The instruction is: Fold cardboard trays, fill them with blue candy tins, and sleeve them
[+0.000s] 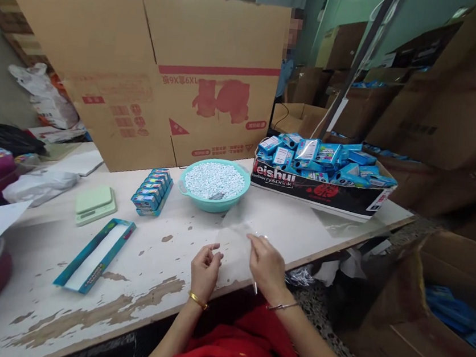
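Right hand [269, 265] up, fingertips pinching clear plastic [235, 234] near the bowl [211, 205]; left hand [205, 269] curls loosely, thumb and index finger apart, over the table [159, 267].

Turquoise bowl [214, 205], pale-blue pellets [209, 178], mint-green scale [95, 203].

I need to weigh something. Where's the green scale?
In the head view, the green scale sits at left, between the white bag and row of blue boxes.
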The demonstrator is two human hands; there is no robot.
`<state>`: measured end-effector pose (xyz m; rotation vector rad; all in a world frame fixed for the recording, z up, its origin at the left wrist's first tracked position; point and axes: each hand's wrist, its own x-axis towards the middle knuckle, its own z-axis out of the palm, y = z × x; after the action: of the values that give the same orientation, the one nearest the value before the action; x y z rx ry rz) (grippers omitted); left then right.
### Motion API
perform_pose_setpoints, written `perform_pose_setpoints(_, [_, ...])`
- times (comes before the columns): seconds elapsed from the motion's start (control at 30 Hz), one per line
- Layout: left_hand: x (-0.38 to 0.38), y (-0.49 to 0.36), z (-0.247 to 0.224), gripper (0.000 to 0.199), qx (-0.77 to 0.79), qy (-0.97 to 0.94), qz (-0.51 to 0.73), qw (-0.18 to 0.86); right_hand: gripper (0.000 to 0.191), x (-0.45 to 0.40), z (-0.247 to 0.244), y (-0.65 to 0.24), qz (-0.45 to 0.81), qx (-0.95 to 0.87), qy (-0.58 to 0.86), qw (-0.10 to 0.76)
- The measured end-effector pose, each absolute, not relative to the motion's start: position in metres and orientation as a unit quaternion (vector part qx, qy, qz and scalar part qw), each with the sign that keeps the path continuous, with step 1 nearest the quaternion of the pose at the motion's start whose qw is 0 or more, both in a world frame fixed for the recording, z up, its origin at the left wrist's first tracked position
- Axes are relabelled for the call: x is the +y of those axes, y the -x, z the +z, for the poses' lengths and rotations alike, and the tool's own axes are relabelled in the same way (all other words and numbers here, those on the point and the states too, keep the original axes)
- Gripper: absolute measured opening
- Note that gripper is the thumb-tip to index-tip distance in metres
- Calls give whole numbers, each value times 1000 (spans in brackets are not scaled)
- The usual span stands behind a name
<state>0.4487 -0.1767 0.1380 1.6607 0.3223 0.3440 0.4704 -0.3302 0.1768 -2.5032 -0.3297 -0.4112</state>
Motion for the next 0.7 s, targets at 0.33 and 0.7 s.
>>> perform_pose_setpoints(0.33, [-142, -441, 118, 51, 173, -740, 137, 635, 38, -297, 172, -475, -73, -251, 956, 136])
perform_pose_setpoints(0.7, [121, -607, 244, 59, 293, -870, 208, 337, 38, -271, 73, -472, -43, -300, 937, 176])
